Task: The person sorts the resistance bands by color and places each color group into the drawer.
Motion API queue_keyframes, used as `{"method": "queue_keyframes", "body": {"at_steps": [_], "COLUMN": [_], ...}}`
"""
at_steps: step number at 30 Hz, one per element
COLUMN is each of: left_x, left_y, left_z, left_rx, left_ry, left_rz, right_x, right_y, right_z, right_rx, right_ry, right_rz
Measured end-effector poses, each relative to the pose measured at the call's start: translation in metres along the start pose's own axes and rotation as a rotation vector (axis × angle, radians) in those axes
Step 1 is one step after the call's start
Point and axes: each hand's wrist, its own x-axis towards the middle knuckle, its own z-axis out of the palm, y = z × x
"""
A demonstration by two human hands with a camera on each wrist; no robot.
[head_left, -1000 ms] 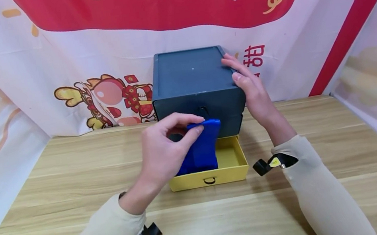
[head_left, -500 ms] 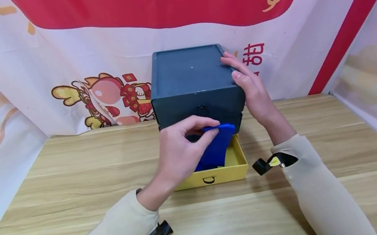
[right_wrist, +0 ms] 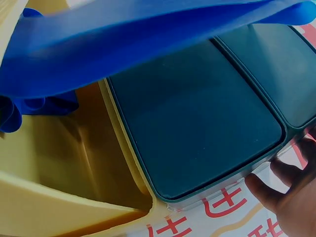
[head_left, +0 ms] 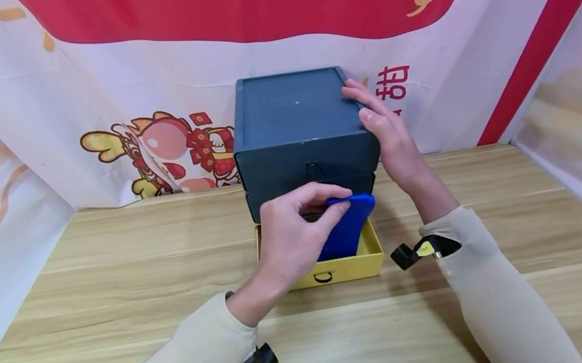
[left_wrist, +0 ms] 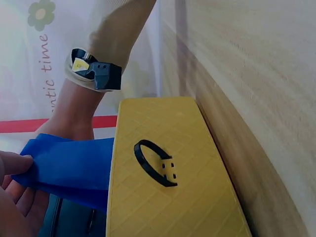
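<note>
Between thumb and fingertips, my left hand (head_left: 292,231) pinches the top edge of a folded blue cloth-like piece (head_left: 348,229). Its exact kind is unclear. The piece hangs into a pulled-out yellow drawer (head_left: 361,267), whose black loop handle (left_wrist: 150,163) faces the left wrist camera. More blue folds (right_wrist: 49,104) lie inside the drawer in the right wrist view. My right hand (head_left: 394,142) rests against the right side and top edge of the dark blue-grey drawer cabinet (head_left: 292,110), its fingers extended. My left hand hides part of the drawer's left side.
The cabinet stands at the back of the wooden table (head_left: 141,270), against a printed white and red curtain (head_left: 167,56). Its upper drawer fronts are closed. Wood tabletop stretches to both sides and in front of the yellow drawer.
My left hand has moved right and slightly down, drawing the blue piece toward the drawer's right side. My right hand has stayed at the cabinet's side.
</note>
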Motion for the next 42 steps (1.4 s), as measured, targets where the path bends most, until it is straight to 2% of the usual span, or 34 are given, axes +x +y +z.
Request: {"method": "queue_keyframes", "body": {"at_steps": [3, 6, 13, 20, 29, 36, 42], "left_x": [-0.001, -0.003, -0.012, -0.018, -0.019, -0.018, -0.019], "left_y": [-0.001, -0.005, -0.02, -0.026, -0.027, -0.029, -0.028], "left_z": [0.002, 0.003, 0.003, 0.001, 0.001, 0.002, 0.0], "left_rx": [-0.014, 0.01, 0.176, 0.259, 0.298, 0.298, 0.302], "left_ry": [-0.022, -0.056, -0.158, -0.216, -0.309, -0.326, -0.292], "left_rz": [-0.02, -0.032, -0.039, -0.074, -0.201, -0.209, -0.21], "right_x": [0.0, 0.0, 0.001, 0.002, 0.0, 0.0, 0.0], "right_y": [0.0, 0.001, 0.001, 0.0, 0.0, 0.0, 0.0], "right_z": [0.0, 0.0, -0.001, 0.0, -0.001, -0.001, -0.001], "right_rx": [0.007, 0.009, 0.009, 0.012, 0.013, 0.003, 0.0], "right_ry": [0.0, 0.001, 0.0, 0.002, -0.003, -0.002, -0.002], "right_rz": [-0.001, -0.001, 0.006, 0.011, 0.025, 0.02, 0.014]}}
